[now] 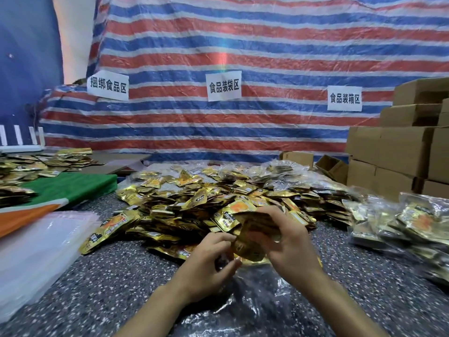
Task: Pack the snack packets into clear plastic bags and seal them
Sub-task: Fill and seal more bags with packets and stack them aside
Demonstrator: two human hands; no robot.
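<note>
A big heap of gold snack packets (194,198) lies across the middle of the speckled table (102,283). Just in front of it my right hand (289,242) grips a small bunch of gold packets (252,229), fingers curled over their top. My left hand (209,261) pinches the lower edge of that same bunch. Below both hands a clear plastic bag (257,302) lies crumpled on the table between my forearms. Whether any packets are inside it is hard to tell.
A stack of flat clear bags (36,249) lies at the left, beside a green and orange cloth (65,190). Filled clear bags of packets (413,229) sit at the right. Cardboard boxes (401,152) are stacked at the back right. More packets (31,164) lie far left.
</note>
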